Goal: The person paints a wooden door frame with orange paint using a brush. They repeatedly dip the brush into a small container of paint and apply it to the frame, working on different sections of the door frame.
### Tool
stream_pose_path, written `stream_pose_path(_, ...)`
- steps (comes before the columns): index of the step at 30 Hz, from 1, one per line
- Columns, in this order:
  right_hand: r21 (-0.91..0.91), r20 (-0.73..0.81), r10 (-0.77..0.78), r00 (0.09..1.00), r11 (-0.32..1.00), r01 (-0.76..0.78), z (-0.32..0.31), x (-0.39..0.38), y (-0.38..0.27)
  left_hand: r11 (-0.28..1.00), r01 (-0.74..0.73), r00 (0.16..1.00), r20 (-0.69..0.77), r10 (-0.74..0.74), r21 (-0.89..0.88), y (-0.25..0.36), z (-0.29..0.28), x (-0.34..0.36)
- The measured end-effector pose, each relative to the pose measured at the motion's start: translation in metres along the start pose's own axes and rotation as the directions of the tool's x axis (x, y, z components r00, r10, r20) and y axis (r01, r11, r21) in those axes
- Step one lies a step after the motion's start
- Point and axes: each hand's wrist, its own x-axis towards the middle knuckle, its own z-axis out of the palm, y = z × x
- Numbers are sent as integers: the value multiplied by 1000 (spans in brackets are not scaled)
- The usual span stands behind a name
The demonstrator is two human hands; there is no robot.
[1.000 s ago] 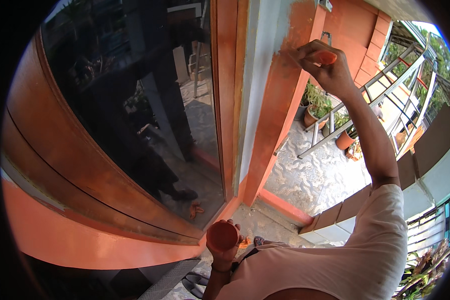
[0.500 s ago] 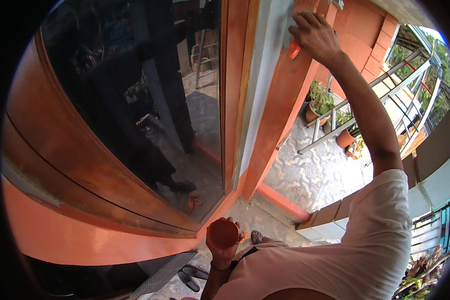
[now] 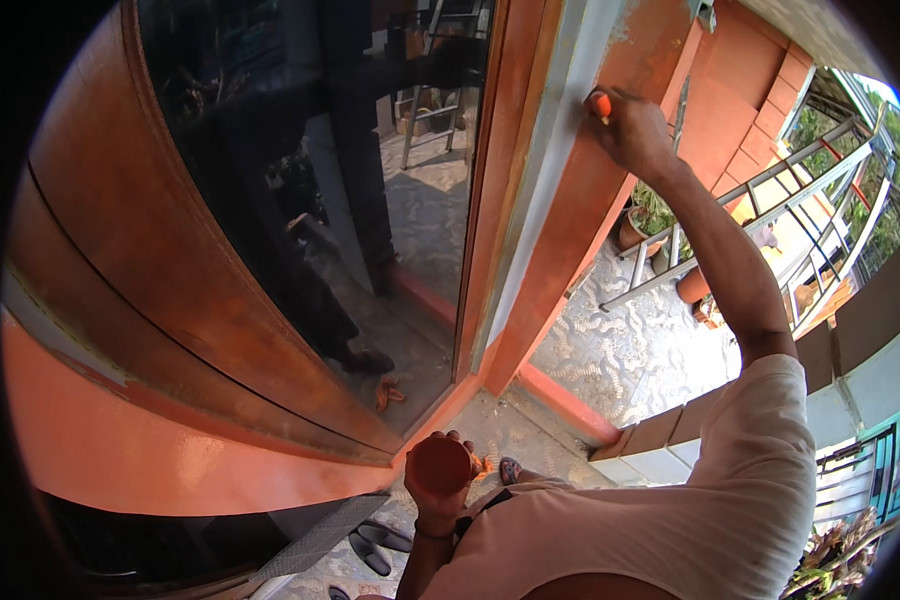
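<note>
At the lower middle, my left hand [image 3: 435, 515] is wrapped round a small cup of red-orange paint [image 3: 440, 465], its opening turned up toward me. My right hand [image 3: 635, 132] is raised at the upper right, against an orange-painted pillar [image 3: 580, 200]. It grips a paintbrush [image 3: 602, 104] whose orange handle pokes out between the fingers; the bristles are hidden behind the hand. Above that hand the pillar's colour looks patchy, with greyish spots near the top. A pale grey strip [image 3: 540, 170] runs along the pillar's left edge, beside the wooden window frame [image 3: 478, 230].
Dark reflective glass [image 3: 300, 200] fills the left side, above an orange ledge [image 3: 190, 460]. Black slippers [image 3: 372, 555] lie on the patterned floor below. A metal ladder [image 3: 750, 215] and potted plants [image 3: 638, 230] stand beyond the pillar. A low tiled wall [image 3: 670, 450] runs at right.
My right hand has moved down the pillar and turned, so the brush handle now points toward me. The left hand still holds the cup in nearly the same place. The view has shifted slightly.
</note>
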Motion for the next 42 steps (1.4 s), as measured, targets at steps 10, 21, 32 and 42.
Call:
stream_pose_path(10,311,-723,57,689,917,251,-97,119,36,997,26,1000,4,-26,-68,-2,-1,8)
stream_pose_path(21,28,-534,-88,841,992,121,56,-38,20,998,39,999,-6,-39,43,-12,-1,14)
stream_pose_path(32,-122,-686,-356,634,916,383,-66,50,20,997,74,997,32,-75,24,-19,-4,22)
stream_pose_path(42,-472,297,-634,714,553,687,41,-63,25,993,114,989,99,-110,-37,-29,-20,28)
